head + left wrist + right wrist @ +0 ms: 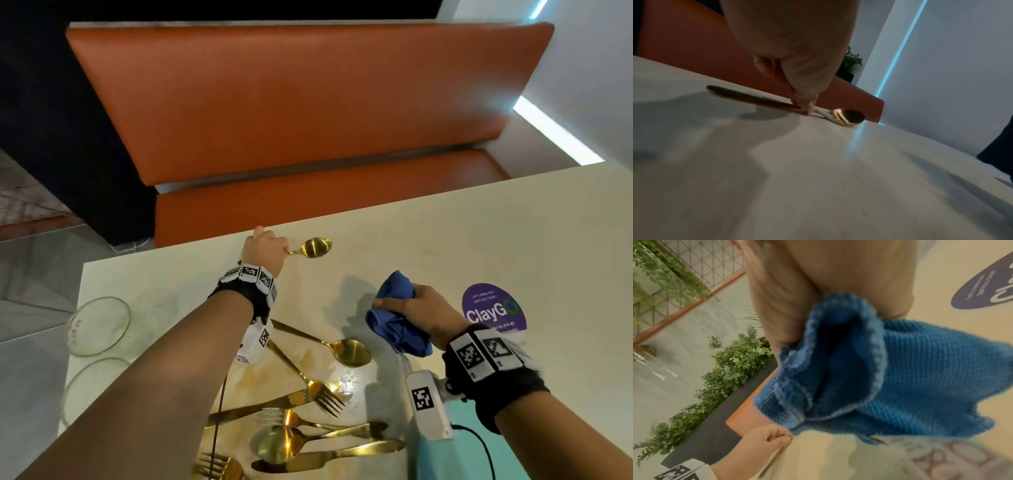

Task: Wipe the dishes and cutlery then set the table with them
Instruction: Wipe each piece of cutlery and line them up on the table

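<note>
My left hand (265, 247) pinches the neck of a gold spoon (314, 247) that lies on the cream table (445, 240) near its far edge. In the left wrist view the fingertips (807, 107) pinch the spoon (846, 116) just behind its bowl, with the handle flat on the table. My right hand (416, 310) grips a bunched blue cloth (394, 318) above the table's middle right; the cloth (890, 379) fills the right wrist view. A pile of gold spoons, forks and knives (308, 411) lies near me.
Two clear glass dishes (99, 325) stand at the table's left edge. A purple round sticker (493, 308) is on the table at right, and something teal (469, 445) lies at the near right. An orange bench (291, 102) runs behind the table.
</note>
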The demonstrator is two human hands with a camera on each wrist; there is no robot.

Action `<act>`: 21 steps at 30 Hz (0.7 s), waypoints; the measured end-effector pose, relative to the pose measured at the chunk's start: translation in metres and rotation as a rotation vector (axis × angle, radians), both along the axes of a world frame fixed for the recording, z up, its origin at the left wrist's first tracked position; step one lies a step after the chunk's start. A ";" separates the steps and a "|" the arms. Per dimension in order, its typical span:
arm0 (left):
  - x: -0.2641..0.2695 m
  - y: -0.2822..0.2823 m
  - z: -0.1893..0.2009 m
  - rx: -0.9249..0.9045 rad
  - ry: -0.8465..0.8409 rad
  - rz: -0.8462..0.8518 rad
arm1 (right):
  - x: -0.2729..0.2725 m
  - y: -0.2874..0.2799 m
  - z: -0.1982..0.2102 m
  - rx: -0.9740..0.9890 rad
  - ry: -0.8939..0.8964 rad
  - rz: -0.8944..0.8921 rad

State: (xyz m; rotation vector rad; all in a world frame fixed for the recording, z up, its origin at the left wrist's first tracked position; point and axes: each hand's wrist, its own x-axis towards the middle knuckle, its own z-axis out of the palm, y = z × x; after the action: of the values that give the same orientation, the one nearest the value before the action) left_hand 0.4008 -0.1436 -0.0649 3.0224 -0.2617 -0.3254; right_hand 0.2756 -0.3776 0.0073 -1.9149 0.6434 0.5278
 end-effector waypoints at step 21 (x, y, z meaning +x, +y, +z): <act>-0.101 -0.002 0.011 -0.117 0.316 -0.300 | -0.095 -0.011 0.016 0.515 -0.034 -0.412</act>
State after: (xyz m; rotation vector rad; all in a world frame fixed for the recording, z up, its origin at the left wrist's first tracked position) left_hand 0.2997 -0.1456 -0.0536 2.7579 -0.6802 -0.7705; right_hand 0.1804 -0.3884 0.0231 -1.2632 0.7690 0.3510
